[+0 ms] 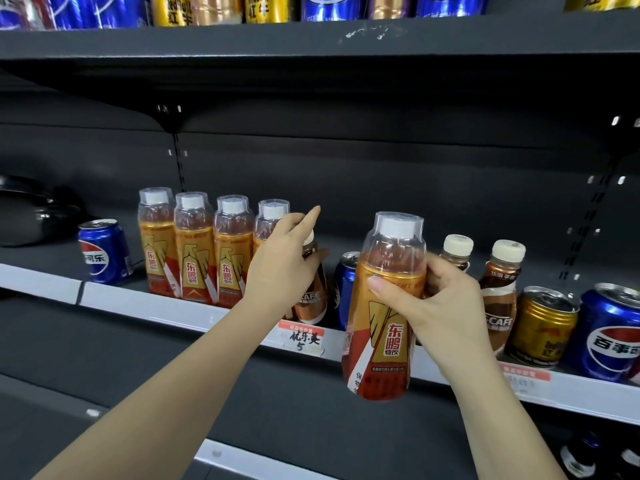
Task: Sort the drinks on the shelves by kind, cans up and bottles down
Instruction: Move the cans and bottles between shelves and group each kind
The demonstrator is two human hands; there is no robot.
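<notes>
Just right of the row of four orange bottles [211, 247] on the middle shelf [207, 317], both hands are at work. The right hand [426, 299] grips a fifth orange bottle [384, 306] of the same kind around its upper part, thumb across the front and fingers curled behind, and holds it in the air in front of the shelf edge, upright with a small tilt. I judge it is held high on the body so that the bottom stays free for setting down.

The left hand [287, 258] touches the right end of the row, where a small coffee bottle [311, 289] stands. Its first finger points up, and the other fingers curl toward the coffee bottle, but I cannot tell if they really grip it or only push it. Probably this hand makes a place next to the row for the held bottle.

Further right of the row stand a blue can [344, 289], partly hidden behind the held bottle, then two more coffee bottles [498, 292], a gold can [542, 327] and another blue can [609, 330]. Left of the row, one blue can [102, 251] stands alone. Above the row, the top shelf [311, 39] already carries many cans [270, 8]. So the cans beside the row still wait to go up, it seems.
</notes>
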